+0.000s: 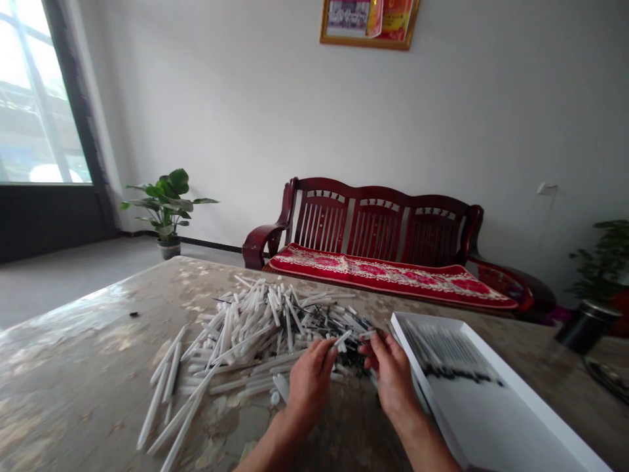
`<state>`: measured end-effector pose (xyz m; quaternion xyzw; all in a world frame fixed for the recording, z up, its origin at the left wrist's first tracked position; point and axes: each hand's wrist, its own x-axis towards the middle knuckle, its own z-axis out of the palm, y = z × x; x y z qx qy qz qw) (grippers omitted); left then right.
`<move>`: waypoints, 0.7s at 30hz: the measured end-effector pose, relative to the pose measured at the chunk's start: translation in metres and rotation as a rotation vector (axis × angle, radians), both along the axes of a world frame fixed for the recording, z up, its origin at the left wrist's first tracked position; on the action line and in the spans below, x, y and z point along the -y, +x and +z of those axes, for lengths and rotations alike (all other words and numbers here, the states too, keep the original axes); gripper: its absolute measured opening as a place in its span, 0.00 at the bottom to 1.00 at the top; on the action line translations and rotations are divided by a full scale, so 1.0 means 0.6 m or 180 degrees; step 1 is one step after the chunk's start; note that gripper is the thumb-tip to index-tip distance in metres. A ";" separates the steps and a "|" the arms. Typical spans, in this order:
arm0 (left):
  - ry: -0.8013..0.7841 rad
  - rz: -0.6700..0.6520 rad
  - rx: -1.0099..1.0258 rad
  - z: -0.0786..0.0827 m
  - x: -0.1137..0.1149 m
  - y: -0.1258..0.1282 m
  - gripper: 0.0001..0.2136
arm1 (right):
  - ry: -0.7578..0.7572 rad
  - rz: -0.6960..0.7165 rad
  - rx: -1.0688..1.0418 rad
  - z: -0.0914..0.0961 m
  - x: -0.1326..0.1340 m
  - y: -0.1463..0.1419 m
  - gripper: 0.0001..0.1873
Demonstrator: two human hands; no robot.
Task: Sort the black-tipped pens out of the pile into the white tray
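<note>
Left hand (310, 377): fingertips pinched on a small whitish piece (343, 340), beside the pile
Right hand (392, 372): pinching a pale piece (367, 334), left of the tray wall
Tube pile (250, 321): mid-table, spreading left from the hands
White tray (496, 426): tube row (447, 344) at far end, floor showing nearer
Tabletop (73, 380): runs past the pile to its left edge

The worktop (98, 387) is grey-brown, mottled with paler blotches. The heaped sticks (246, 324) are whitish, with black and dark grey pieces (352, 358) among them. The box (506, 426) is plain white; the row of sticks (447, 347) in it is pale grey, tipped black. The bench (377, 226) is dark red-brown, its runner (390, 270) red with white floral patterning.
</note>
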<state>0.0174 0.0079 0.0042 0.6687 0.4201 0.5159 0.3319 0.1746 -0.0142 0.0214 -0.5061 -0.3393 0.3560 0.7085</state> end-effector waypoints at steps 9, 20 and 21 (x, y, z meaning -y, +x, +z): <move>0.0261 0.0021 -0.0758 -0.007 0.004 0.001 0.12 | 0.0061 0.0165 0.0237 0.001 0.004 -0.009 0.24; 0.0581 0.0210 -0.1667 0.002 0.008 -0.004 0.13 | -0.0167 0.0327 0.0290 0.013 0.009 -0.017 0.26; 0.0658 0.0222 -0.1708 0.002 0.009 -0.005 0.12 | -0.0223 0.0321 0.0231 0.015 0.009 -0.018 0.26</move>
